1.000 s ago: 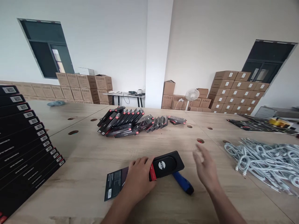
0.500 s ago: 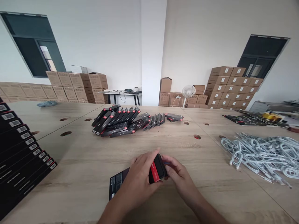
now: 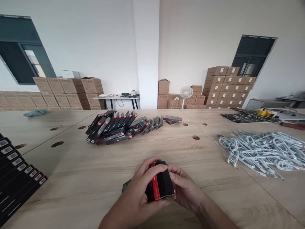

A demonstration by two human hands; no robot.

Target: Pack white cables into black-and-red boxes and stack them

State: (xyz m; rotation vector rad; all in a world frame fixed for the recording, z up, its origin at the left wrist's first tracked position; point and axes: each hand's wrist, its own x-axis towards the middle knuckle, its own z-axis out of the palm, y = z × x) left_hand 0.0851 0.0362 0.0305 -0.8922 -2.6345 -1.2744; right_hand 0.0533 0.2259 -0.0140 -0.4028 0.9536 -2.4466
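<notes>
at lower centre, the left hand (image 3: 139, 195) clasps the black box (image 3: 165, 184), the right hand (image 3: 187, 190) curls fingers onto its right side

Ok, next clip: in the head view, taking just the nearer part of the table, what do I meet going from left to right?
Stack of black boxes with code labels → left hand → black box with red band, gripped between the hands → right hand → pile of pale cables.
</notes>
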